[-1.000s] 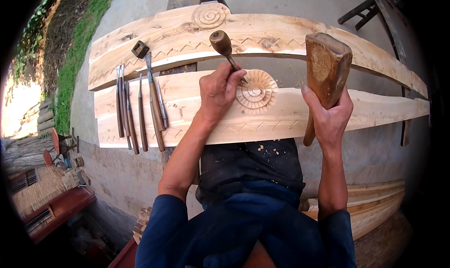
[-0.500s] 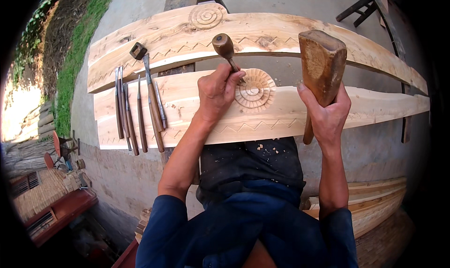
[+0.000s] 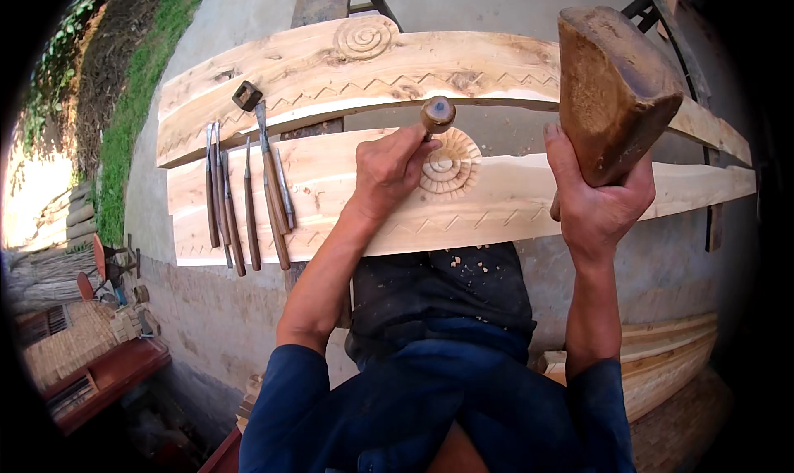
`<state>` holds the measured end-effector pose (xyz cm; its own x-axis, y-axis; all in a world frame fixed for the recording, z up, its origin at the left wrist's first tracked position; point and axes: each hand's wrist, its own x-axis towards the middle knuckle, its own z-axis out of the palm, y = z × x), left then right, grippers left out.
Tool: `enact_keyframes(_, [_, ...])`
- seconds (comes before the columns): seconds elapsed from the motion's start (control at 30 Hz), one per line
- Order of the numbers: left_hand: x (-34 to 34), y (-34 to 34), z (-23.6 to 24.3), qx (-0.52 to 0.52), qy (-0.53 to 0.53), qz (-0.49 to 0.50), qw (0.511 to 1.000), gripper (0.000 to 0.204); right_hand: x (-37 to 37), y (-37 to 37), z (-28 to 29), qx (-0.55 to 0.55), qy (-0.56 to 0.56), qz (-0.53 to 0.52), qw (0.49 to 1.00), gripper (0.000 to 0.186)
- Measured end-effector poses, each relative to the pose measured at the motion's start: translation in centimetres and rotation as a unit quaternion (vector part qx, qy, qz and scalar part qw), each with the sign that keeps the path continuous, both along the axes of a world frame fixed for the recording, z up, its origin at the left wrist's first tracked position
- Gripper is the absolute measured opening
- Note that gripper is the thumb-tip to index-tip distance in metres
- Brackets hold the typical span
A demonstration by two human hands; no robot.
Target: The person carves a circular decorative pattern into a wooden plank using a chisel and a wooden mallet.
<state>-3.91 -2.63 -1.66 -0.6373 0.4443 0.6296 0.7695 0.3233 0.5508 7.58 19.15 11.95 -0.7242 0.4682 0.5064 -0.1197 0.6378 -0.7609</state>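
My left hand (image 3: 389, 171) is closed around a wood-handled carving chisel (image 3: 438, 114), its rounded butt turned up toward me. The blade is hidden behind the fingers, beside the carved spiral rosette (image 3: 451, 165) on the near plank (image 3: 331, 217). In my right hand (image 3: 608, 204) a heavy wooden mallet (image 3: 616, 93) is gripped by its handle, head raised above the planks to the right of the chisel. Several wood-handled chisels (image 3: 250, 212) lie side by side on the near plank's left part.
Behind lies a second plank (image 3: 364, 76) with a spiral and a zigzag line. A small dark square-ended tool (image 3: 247, 96) rests on it at the left. Wood chips (image 3: 470, 264) dot my dark apron. Stacked boards (image 3: 670, 361) are at lower right, grass (image 3: 141, 93) at far left.
The mallet has risen up and to the right, closer to me. The chisel's butt has tipped right and down, and my left hand has shifted slightly.
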Motion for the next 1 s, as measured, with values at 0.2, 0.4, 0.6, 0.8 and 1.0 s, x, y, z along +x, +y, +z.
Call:
enact_keyframes(0.2, [0.2, 0.3, 0.4, 0.006, 0.006, -0.005, 1.000, 0.020, -0.2, 0.1, 0.5, -0.031, 0.125, 0.021, 0.991, 0.037])
enact_keyframes(0.4, [0.2, 0.0, 0.4, -0.022, 0.017, -0.003, 1.000, 0.021, -0.6, -0.1, 1.8, -0.007, 0.124, 0.030, 0.992, 0.037])
enact_keyframes(0.6, [0.0, 0.1, 0.2, -0.024, 0.021, 0.001, 0.999, 0.021, -1.2, 0.2, 3.7, -0.007, 0.115, 0.018, 0.993, 0.038])
enact_keyframes(0.8, [0.1, 0.2, 0.1, -0.031, 0.038, -0.001, 0.999, 0.019, -1.5, -0.1, 4.7, -0.038, 0.084, 0.006, 0.996, 0.040])
enact_keyframes(1.0, [0.2, 0.2, 0.4, -0.026, 0.040, -0.007, 0.999, 0.019, -2.4, 0.4, 2.7, 0.271, -0.039, 0.058, 0.960, 0.056])
